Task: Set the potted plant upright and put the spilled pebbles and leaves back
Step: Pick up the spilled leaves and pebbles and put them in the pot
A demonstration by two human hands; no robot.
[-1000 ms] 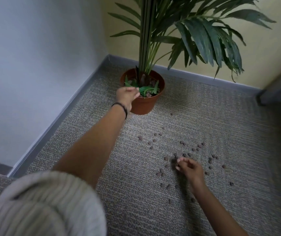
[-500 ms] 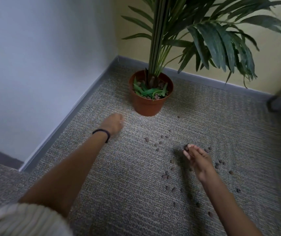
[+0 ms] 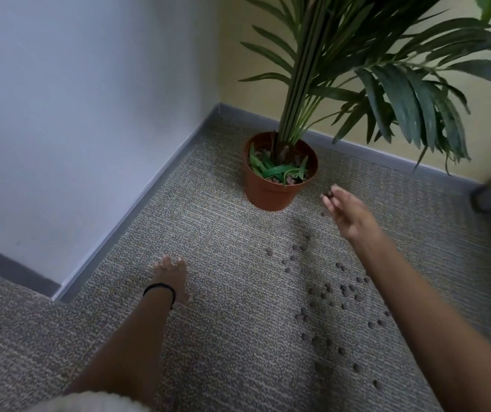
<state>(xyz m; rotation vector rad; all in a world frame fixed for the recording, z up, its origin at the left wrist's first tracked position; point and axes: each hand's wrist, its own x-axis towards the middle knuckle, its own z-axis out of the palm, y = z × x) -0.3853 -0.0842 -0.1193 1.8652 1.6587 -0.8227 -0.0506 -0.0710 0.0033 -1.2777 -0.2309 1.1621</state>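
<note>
Bottom left of frame: pale sleeve (image 3: 89,404) edge. Lower centre: left hand (image 3: 171,278), black band (image 3: 161,289) on wrist, resting on carpet (image 3: 223,337) w/ fingers bent; cannot tell if anything inside. Lower right: loose pebbles (image 3: 324,292) scattered over carpet. Centre right: right hand (image 3: 348,214) raised, blurred, pinching one dark pebble (image 3: 329,193) at fingertips, just beside pot (image 3: 271,194). Upper centre: potted plant (image 3: 303,84) upright in corner, leaves (image 3: 277,171) and pebbles lying inside pot.
</note>
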